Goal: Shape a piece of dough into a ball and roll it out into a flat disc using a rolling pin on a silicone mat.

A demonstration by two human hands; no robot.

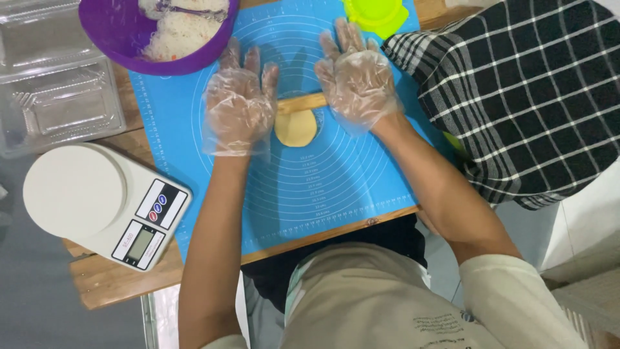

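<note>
Both of my hands wear clear plastic gloves and lie flat, palms down, on a wooden rolling pin (302, 102). My left hand (240, 103) covers the pin's left end and my right hand (356, 76) covers its right end, fingers spread. Under the pin's middle lies a small flattened piece of pale yellow dough (296, 128) on a blue silicone baking mat (310, 181) printed with concentric circles.
A purple bowl (123, 39) with white shredded filling stands at the mat's far left. A white kitchen scale (97, 200) sits at the near left, clear plastic containers (51, 84) behind it. A green plastic mould (378, 14) lies at the far edge; a checked cloth (516, 97) lies at the right.
</note>
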